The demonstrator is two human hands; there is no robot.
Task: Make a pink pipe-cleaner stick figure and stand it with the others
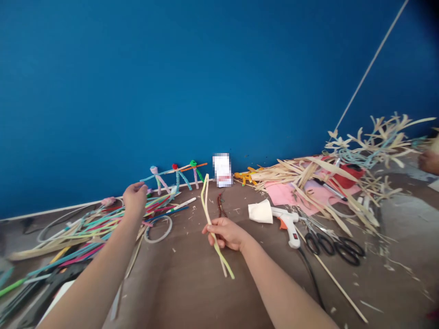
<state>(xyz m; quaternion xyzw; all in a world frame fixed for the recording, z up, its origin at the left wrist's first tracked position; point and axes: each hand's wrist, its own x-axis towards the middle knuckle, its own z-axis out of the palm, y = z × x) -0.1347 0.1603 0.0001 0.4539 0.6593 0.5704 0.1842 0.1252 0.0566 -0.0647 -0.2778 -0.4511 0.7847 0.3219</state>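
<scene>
My right hand [224, 234] pinches pale yellow-green pipe cleaners [205, 201] between thumb and fingers. They meet in a bend at the top, and two loose ends hang below the hand. Over the pile of coloured pipe cleaners [92, 237], my left hand [135, 201] is raised with its fingers drawn together. What lies in its fingertips, if anything, I cannot make out. Just beyond it, small pipe-cleaner figures lean at the wall: one with a lilac head [154, 170], one with a red head [175, 167] and one with a green head [193, 163].
A white glue gun [290, 224] with a cord lies right of my right hand, beside black-handled scissors [325, 244]. Pale dried strips [308, 171] and pink sheets [283, 194] cover the right side. A blue wall [219, 82] closes the back. Another person's hand [428, 162] shows far right.
</scene>
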